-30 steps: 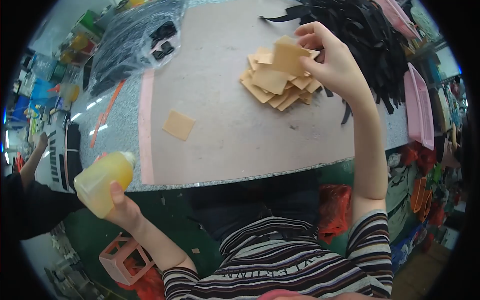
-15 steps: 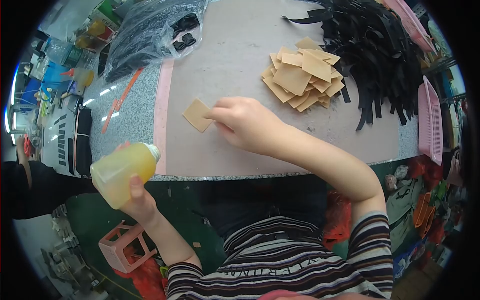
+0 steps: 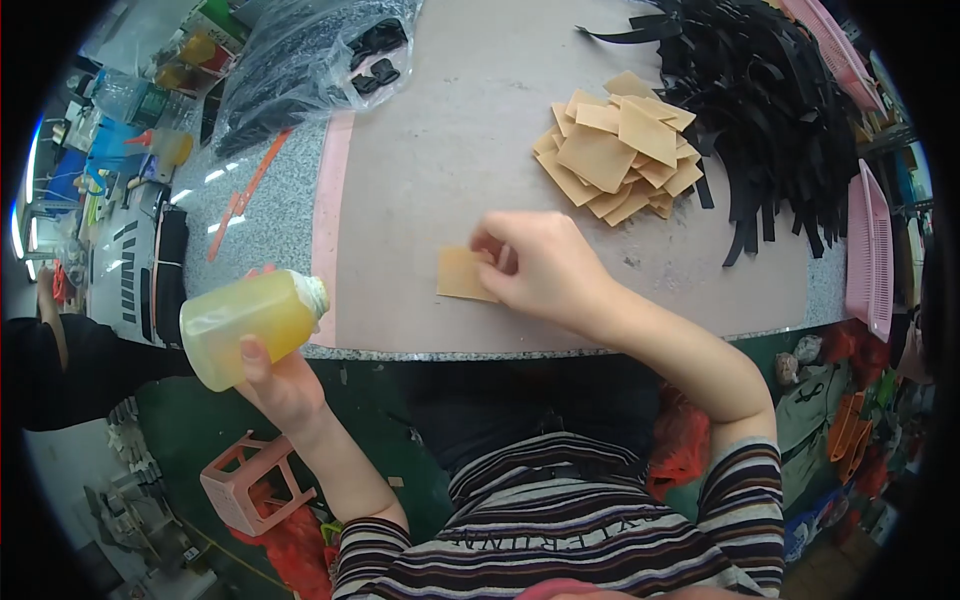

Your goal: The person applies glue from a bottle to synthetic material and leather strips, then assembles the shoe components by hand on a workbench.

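I record the left hand (image 3: 284, 388) grasping a tilted bottle (image 3: 235, 332); further tipping could spill liquid (image 3: 278, 325) onto the worktop (image 3: 400, 320). The right hand (image 3: 545, 262) pinches a tan square (image 3: 461, 276) in its grip.

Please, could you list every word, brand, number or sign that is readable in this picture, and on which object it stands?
No text can be read with certainty.
Striped shirt: a row of letters across the front, too small and distorted to read.
Green box, upper left: any print is too small to read.
Bottle and beige square: no lettering seen.
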The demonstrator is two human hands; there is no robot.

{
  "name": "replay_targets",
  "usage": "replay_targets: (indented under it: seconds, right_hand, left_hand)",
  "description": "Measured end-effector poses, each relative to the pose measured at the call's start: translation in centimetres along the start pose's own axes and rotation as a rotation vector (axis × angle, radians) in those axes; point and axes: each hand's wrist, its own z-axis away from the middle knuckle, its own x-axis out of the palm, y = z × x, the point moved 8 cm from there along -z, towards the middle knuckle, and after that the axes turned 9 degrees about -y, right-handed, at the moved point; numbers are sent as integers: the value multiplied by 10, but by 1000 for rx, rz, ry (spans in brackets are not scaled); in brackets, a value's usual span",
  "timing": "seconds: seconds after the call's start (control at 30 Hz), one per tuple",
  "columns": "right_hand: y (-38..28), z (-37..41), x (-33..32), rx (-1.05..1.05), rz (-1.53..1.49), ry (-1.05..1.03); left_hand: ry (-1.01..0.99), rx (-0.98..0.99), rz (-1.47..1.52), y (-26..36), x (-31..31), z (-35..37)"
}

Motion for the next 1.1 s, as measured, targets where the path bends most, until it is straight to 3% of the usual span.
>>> replay_targets:
  seconds: [0.07,0.17,0.3,0.47,0.6,0.67,0.73,0.83,0.87,0.93,0.97,1.07,1.1]
  right_hand:
    - [2,22,0,-134,294,113]
    - [-4,39,-12,-279,273,269]
    - [-25,74,25,-391,677,33]
    - [-15,80,41,-404,710,8]
    - [-13,77,38,-383,674,64]
    - [-11,71,32,-330,562,42]
    - [-11,57,19,-249,416,-23]
    - [-22,32,-12,-203,359,202]
    - [-19,20,-8,-152,350,102]
    - [-1,10,11,-24,342,-97]
    - [-4,7,12,-79,322,-61]
    - [-8,7,-4,56,-116,-160]
    - [-21,7,-35,-69,15,49]
  left_hand:
    - [-22,-23,52,-9,12,-3]
    - [-243,-15,-86,-10,55,-2]
    - [-531,72,-318,-1,127,17]
    - [-753,144,-587,-16,164,33]
    - [-544,241,-840,-12,112,8]
    - [-310,272,-790,4,79,-5]
    - [-182,135,-327,8,48,-16]
    - [-27,-65,292,6,23,-22]
    - [4,-129,491,2,21,-20]
    - [-15,-341,1177,-18,39,-11]
    - [37,-480,1441,-31,52,-1]
    - [114,-563,1401,-54,74,24]
    - [146,-600,1444,-61,83,30]
